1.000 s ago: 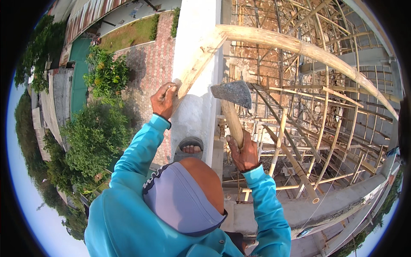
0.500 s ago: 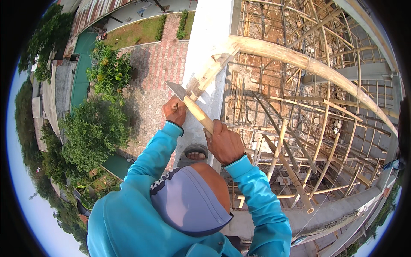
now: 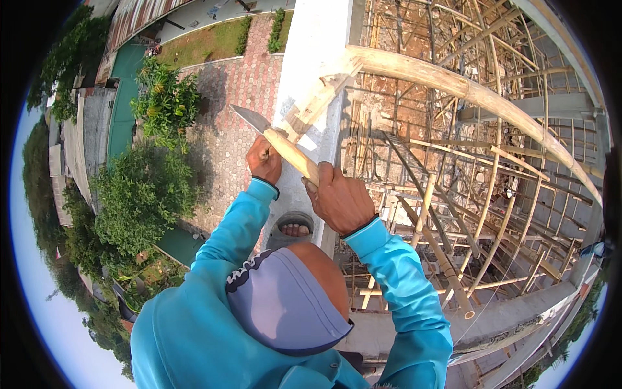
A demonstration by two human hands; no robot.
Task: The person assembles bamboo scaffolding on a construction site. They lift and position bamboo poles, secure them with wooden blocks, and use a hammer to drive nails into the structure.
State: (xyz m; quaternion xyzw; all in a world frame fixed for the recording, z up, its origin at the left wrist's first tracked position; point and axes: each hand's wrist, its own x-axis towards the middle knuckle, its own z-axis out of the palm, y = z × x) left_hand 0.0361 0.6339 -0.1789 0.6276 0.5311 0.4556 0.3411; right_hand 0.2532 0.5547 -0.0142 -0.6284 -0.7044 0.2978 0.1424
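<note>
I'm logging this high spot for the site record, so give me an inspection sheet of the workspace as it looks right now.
Surface: narrow white concrete wall top, high above a paved yard.
Job's things: hatchet with wooden handle; pale wooden piece joined to a curved bamboo pole.
Clutter: nothing seen.
Grippers: right hand grips the handle; left hand beside it, under the blade.
Cables: nothing seen.
Surroundings: bamboo scaffolding, trees.
</note>
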